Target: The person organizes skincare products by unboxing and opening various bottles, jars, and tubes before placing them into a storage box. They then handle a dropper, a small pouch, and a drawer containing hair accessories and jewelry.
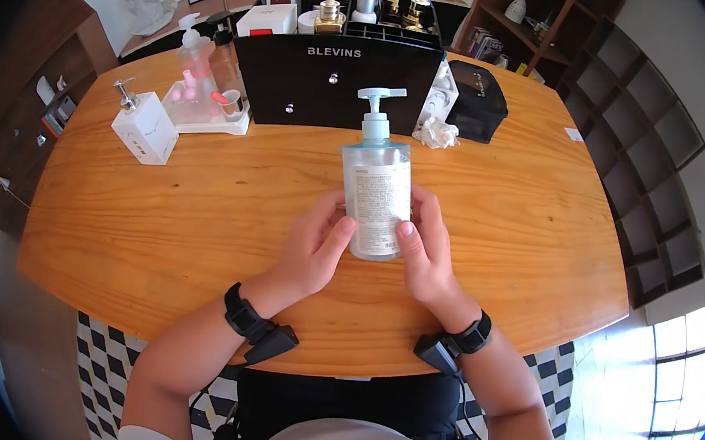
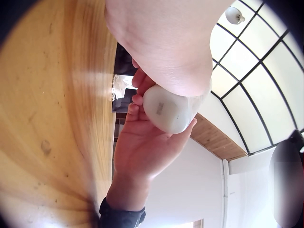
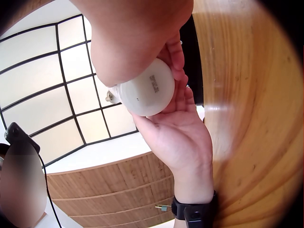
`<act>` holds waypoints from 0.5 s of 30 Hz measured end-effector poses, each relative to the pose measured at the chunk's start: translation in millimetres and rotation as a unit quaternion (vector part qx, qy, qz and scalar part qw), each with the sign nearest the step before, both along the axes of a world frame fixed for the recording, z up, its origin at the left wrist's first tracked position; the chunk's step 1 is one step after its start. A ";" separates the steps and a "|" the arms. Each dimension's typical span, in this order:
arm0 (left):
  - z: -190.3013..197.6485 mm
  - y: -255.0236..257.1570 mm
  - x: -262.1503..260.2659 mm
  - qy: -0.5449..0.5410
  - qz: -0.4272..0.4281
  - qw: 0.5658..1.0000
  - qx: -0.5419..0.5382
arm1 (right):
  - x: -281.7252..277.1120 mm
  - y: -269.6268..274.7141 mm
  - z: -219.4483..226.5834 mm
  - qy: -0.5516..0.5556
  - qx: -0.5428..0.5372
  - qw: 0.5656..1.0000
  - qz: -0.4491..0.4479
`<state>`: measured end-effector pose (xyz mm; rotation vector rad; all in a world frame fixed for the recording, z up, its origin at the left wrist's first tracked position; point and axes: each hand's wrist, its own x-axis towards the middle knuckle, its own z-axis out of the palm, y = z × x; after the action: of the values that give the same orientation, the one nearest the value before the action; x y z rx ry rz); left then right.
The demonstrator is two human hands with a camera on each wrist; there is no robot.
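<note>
A clear pump bottle with a pale blue pump head and a printed white label is held upright between both hands above the wooden table. My left hand grips its left side, thumb on the front near the label's edge. From the right, my right hand holds the other side, its thumb also on the front. The fingers of both hands wrap behind the bottle, mostly hidden in the head view. In the wrist views, the rounded white bottom of the bottle shows between the hands, raised off the tabletop.
A black organizer box with cosmetics on top stands at the back. To its left are a white tray with bottles and a white square dispenser. On its right sit a crumpled tissue and a black pouch.
</note>
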<state>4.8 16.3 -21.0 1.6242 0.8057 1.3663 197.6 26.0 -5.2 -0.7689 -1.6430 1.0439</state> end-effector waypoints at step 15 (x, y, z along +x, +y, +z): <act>2.7 -1.2 -2.5 0.031 0.020 0.999 -0.003 | 0.3 1.8 -3.5 -0.008 0.000 1.000 -0.007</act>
<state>2.3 15.1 -18.3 1.6608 0.8815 1.3463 197.9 27.9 -8.7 -0.7900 -1.6483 1.0296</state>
